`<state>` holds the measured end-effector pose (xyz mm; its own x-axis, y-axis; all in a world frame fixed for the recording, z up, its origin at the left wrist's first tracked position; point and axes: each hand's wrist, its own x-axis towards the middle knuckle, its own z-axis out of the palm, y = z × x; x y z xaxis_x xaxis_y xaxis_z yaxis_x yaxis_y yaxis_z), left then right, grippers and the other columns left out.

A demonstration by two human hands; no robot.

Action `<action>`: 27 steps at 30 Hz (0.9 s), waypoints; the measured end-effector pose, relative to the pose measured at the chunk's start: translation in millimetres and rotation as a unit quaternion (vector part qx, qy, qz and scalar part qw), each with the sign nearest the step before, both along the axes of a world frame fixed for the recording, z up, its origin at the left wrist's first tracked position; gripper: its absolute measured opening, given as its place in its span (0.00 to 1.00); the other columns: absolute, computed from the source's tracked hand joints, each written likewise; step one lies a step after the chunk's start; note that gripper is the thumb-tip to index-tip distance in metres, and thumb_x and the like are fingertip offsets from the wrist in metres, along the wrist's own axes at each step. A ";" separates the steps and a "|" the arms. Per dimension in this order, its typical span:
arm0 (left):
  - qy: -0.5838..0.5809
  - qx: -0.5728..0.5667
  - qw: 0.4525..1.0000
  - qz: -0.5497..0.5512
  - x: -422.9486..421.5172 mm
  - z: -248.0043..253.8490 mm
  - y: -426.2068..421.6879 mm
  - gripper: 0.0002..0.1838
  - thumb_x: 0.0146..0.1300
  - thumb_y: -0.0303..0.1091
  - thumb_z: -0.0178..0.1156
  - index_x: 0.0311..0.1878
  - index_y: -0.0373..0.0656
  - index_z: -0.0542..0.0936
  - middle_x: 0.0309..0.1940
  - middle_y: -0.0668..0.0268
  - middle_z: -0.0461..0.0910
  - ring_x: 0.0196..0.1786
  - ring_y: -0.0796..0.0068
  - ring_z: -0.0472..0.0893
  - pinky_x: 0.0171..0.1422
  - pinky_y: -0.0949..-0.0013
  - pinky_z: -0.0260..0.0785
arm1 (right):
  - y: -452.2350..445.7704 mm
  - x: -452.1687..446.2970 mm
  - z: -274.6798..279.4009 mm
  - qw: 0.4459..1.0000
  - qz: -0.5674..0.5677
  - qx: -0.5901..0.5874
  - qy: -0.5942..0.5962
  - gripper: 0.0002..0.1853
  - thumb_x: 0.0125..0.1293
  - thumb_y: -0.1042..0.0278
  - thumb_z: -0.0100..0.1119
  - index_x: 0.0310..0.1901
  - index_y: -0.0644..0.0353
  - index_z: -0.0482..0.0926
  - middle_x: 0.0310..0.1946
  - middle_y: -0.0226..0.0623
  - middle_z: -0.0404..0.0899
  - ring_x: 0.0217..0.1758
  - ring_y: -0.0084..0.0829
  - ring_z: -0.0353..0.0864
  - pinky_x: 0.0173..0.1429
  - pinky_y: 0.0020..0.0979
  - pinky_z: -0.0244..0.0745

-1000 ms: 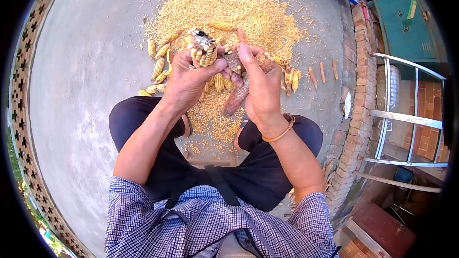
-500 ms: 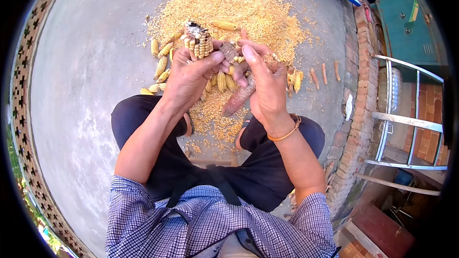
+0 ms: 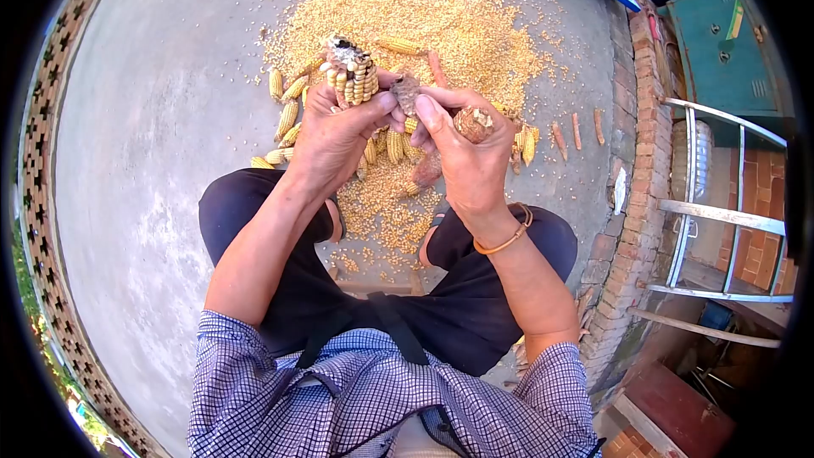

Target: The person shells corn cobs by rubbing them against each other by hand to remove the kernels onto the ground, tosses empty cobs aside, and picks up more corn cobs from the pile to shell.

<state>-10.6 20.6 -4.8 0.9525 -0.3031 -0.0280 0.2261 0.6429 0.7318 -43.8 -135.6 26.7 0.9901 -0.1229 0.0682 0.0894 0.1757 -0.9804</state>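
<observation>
My left hand [image 3: 335,136] is closed around a corn ear [image 3: 356,86] with pale yellow kernels and a blackened, mouldy-looking tip. In my right hand [image 3: 471,161] is a stripped corncob [image 3: 474,125]; its reddish lower end shows below my fingers. Between the two thumbs sits a brownish, kernel-free piece of cob [image 3: 405,95], touched by fingers of both hands. Whether that piece joins the ear in my left hand, I cannot tell. Beneath the hands, several yellow corn ears [image 3: 395,146] lie on loose kernels, partly hidden by my fingers.
A wide heap of loose kernels [image 3: 458,30] spreads over the concrete floor [image 3: 153,144]. Unshelled ears [image 3: 287,119] lie at its left edge, bare cobs [image 3: 576,130] at the right. A brick edging [image 3: 644,144], metal rack [image 3: 721,214] and green cabinet [image 3: 721,47] stand further right.
My right thumb has come down and left onto the brownish piece. The cob in my right hand has turned, showing its broken end more. My left hand has barely moved.
</observation>
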 end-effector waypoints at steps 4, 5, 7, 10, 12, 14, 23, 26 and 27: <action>0.002 0.011 1.000 -0.001 -1.7 4.5 -3.2 0.11 0.66 0.22 0.63 0.51 0.38 0.82 0.37 0.61 0.85 0.38 0.74 0.85 0.45 0.68 0.80 | -2.4 1.6 -3.5 0.996 -0.020 -0.082 -0.036 0.05 0.66 0.79 0.64 0.42 0.67 0.83 0.30 0.33 0.82 0.27 0.17 0.78 0.30 0.18 0.73; 0.000 0.010 1.000 0.002 -1.8 4.5 -4.4 0.11 0.66 0.22 0.63 0.51 0.37 0.82 0.37 0.61 0.85 0.38 0.74 0.85 0.45 0.68 0.80 | -2.5 1.0 -3.3 0.992 -0.026 -0.112 -0.054 0.04 0.66 0.79 0.64 0.42 0.67 0.83 0.30 0.33 0.82 0.27 0.17 0.78 0.31 0.19 0.73; -0.004 0.011 1.000 0.009 -2.6 4.2 -6.1 0.11 0.66 0.22 0.63 0.51 0.37 0.82 0.36 0.62 0.85 0.37 0.74 0.84 0.44 0.68 0.79 | -1.6 -0.2 -2.0 0.981 -0.038 -0.164 -0.100 0.04 0.64 0.79 0.65 0.40 0.67 0.83 0.29 0.31 0.82 0.29 0.17 0.78 0.35 0.20 0.73; 0.010 -0.004 1.000 -0.018 -3.4 5.9 -1.7 0.10 0.66 0.23 0.63 0.50 0.37 0.81 0.36 0.63 0.85 0.36 0.75 0.84 0.43 0.69 0.79 | -2.2 -2.6 1.4 0.985 -0.021 -0.147 -0.089 0.03 0.63 0.80 0.65 0.39 0.67 0.83 0.30 0.32 0.82 0.31 0.19 0.79 0.38 0.23 0.74; 0.008 -0.026 0.999 -0.029 -2.2 1.9 0.1 0.10 0.66 0.24 0.62 0.51 0.37 0.81 0.36 0.62 0.85 0.36 0.75 0.84 0.42 0.69 0.79 | -4.3 -3.1 6.4 0.996 0.003 -0.082 -0.035 0.04 0.63 0.80 0.65 0.39 0.66 0.83 0.31 0.33 0.82 0.32 0.20 0.80 0.39 0.25 0.76; 0.017 -0.036 0.999 -0.032 0.1 4.2 0.3 0.11 0.67 0.25 0.62 0.52 0.38 0.80 0.38 0.62 0.84 0.37 0.75 0.83 0.42 0.70 0.79 | -5.9 -0.8 13.6 0.999 0.031 0.012 0.034 0.05 0.62 0.81 0.65 0.39 0.65 0.83 0.31 0.34 0.83 0.33 0.21 0.81 0.40 0.25 0.79; 0.051 -0.047 0.997 -0.016 -1.8 18.3 -1.8 0.13 0.68 0.26 0.60 0.55 0.40 0.78 0.43 0.58 0.83 0.34 0.74 0.81 0.38 0.73 0.76 | -14.0 3.6 6.7 0.999 -0.002 -0.018 0.049 0.05 0.66 0.74 0.65 0.41 0.65 0.84 0.34 0.31 0.84 0.38 0.19 0.81 0.51 0.25 0.74; 0.052 -0.055 0.997 -0.024 -2.1 18.9 -1.7 0.13 0.68 0.26 0.60 0.54 0.39 0.78 0.43 0.58 0.83 0.32 0.76 0.79 0.36 0.74 0.74 | -8.5 1.0 9.2 0.999 0.004 -0.026 0.026 0.05 0.66 0.74 0.66 0.40 0.66 0.84 0.35 0.31 0.84 0.41 0.17 0.80 0.53 0.24 0.75; 0.053 -0.061 0.996 -0.034 -1.4 15.4 0.3 0.13 0.68 0.26 0.60 0.54 0.39 0.78 0.42 0.59 0.83 0.31 0.77 0.79 0.35 0.74 0.73 | -7.0 0.9 9.0 0.999 0.001 -0.035 0.007 0.05 0.66 0.74 0.66 0.40 0.66 0.84 0.35 0.31 0.84 0.41 0.16 0.79 0.49 0.21 0.75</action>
